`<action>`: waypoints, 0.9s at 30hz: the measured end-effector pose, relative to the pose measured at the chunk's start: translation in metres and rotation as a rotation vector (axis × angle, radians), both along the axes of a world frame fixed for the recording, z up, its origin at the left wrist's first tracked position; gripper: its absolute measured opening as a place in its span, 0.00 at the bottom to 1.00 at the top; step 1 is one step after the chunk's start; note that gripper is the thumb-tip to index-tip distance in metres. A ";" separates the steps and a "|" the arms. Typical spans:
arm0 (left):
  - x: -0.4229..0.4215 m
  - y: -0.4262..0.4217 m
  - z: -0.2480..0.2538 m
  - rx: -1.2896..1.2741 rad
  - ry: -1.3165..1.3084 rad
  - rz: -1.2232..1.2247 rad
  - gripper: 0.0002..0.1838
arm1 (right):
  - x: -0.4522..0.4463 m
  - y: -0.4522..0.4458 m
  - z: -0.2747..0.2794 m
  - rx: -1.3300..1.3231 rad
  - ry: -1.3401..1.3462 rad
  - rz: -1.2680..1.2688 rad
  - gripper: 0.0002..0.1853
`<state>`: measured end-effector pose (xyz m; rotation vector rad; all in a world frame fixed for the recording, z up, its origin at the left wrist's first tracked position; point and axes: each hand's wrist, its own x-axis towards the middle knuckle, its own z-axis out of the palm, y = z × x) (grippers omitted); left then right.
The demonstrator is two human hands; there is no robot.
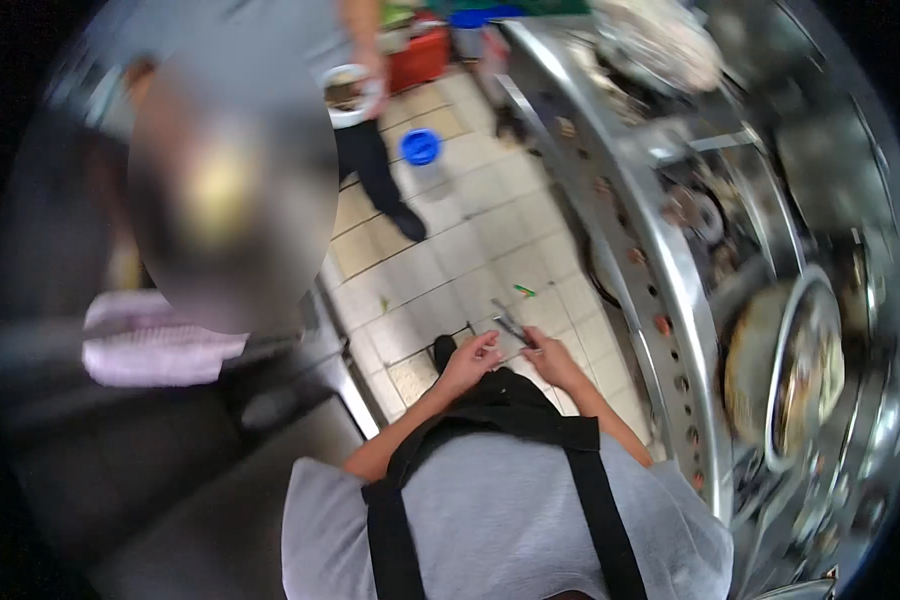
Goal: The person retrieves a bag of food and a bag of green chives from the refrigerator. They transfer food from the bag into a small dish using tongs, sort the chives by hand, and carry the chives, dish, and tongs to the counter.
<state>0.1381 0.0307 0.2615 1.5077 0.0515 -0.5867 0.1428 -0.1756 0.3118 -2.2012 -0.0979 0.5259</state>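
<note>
In front of my apron, my right hand (pixel 550 358) is closed around a slim tool (pixel 511 327) with a dark grip and a metal-looking end that points up and left; its exact kind is not clear. My left hand (pixel 472 362) is just left of it, a small gap away. Its fingers are loosely bent and seem to hold nothing. Both hands are over the tiled floor (pixel 430 270).
A stove (pixel 685 365) with knobs runs along my right, bearing a large stained pot (pixel 755 365). Ahead left, a co-worker holds a white bowl (pixel 348 118). A blue-topped container (pixel 420 147) stands on the floor. To the left, a pink-white cloth (pixel 155 355) lies on the counter.
</note>
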 end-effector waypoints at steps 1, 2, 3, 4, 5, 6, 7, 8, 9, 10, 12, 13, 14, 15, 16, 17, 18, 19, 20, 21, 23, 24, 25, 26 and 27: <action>0.000 0.011 -0.007 0.030 0.027 -0.005 0.24 | 0.012 -0.002 0.019 -0.010 0.066 -0.028 0.20; -0.003 0.022 -0.010 0.059 0.061 -0.010 0.23 | 0.021 -0.007 0.023 -0.148 0.068 0.031 0.19; -0.007 0.033 -0.007 0.126 0.083 0.054 0.22 | 0.027 -0.018 0.003 -0.205 0.035 0.098 0.19; -0.014 0.043 -0.002 0.187 0.124 0.115 0.22 | 0.033 -0.029 -0.017 -0.211 -0.025 0.171 0.18; -0.024 0.052 0.009 0.226 0.110 0.209 0.21 | 0.039 -0.029 -0.018 -0.316 0.000 0.244 0.19; -0.035 0.061 0.020 0.273 0.101 0.307 0.20 | 0.042 -0.026 -0.012 -0.336 0.020 0.296 0.21; -0.052 0.069 0.024 0.249 0.096 0.460 0.20 | 0.044 -0.026 -0.022 -0.378 0.014 0.372 0.24; -0.073 0.076 0.026 0.222 0.085 0.602 0.19 | 0.045 -0.017 -0.022 -0.426 -0.015 0.463 0.25; -0.092 0.084 0.033 0.187 0.151 0.701 0.19 | 0.043 -0.009 -0.018 -0.412 -0.045 0.507 0.27; -0.112 0.087 0.042 0.154 0.203 0.795 0.18 | 0.043 -0.001 -0.013 -0.453 0.031 0.572 0.27; -0.162 0.082 0.038 0.125 0.238 0.992 0.17 | 0.042 0.003 -0.027 -0.414 0.038 0.679 0.26; -0.191 0.078 0.027 0.122 0.268 1.052 0.17 | 0.039 0.012 -0.023 -0.421 0.023 0.712 0.26; -0.215 0.071 0.015 0.116 0.297 1.106 0.17 | 0.036 0.020 -0.017 -0.430 0.007 0.740 0.25; -0.230 0.061 0.022 0.042 0.349 1.195 0.16 | 0.032 0.026 -0.011 -0.434 -0.001 0.758 0.25; -0.248 0.052 0.019 0.004 0.369 1.212 0.15 | 0.024 0.031 -0.009 -0.427 -0.013 0.790 0.24; -0.263 0.045 0.015 -0.019 0.387 1.202 0.14 | 0.017 0.036 -0.009 -0.420 -0.026 0.800 0.24; -0.278 0.039 0.004 -0.063 0.359 1.179 0.14 | 0.014 0.041 -0.009 -0.415 -0.049 0.785 0.23; -0.296 0.034 -0.018 -0.088 0.398 1.160 0.14 | 0.006 0.041 -0.014 -0.384 -0.043 0.746 0.23; -0.307 0.030 -0.034 -0.056 0.515 1.129 0.14 | -0.003 0.041 -0.016 -0.348 -0.071 0.720 0.22; -0.318 0.027 -0.050 -0.065 0.529 1.077 0.15 | -0.012 0.039 -0.017 -0.327 -0.057 0.729 0.22; -0.322 0.030 -0.056 0.105 0.551 0.871 0.17 | -0.031 0.044 0.010 -0.296 0.086 0.686 0.21; -0.316 0.033 -0.075 0.155 0.488 0.731 0.18 | -0.043 0.015 -0.016 -0.240 0.025 0.644 0.20; -0.308 0.035 -0.076 0.171 0.461 0.685 0.17 | -0.050 0.007 -0.017 -0.252 0.017 0.603 0.21; -0.300 0.038 -0.080 0.191 0.490 0.619 0.16 | -0.052 -0.008 -0.019 -0.260 0.004 0.579 0.21; -0.290 0.041 -0.086 0.236 0.473 0.529 0.17 | -0.051 -0.027 -0.017 -0.252 0.023 0.534 0.21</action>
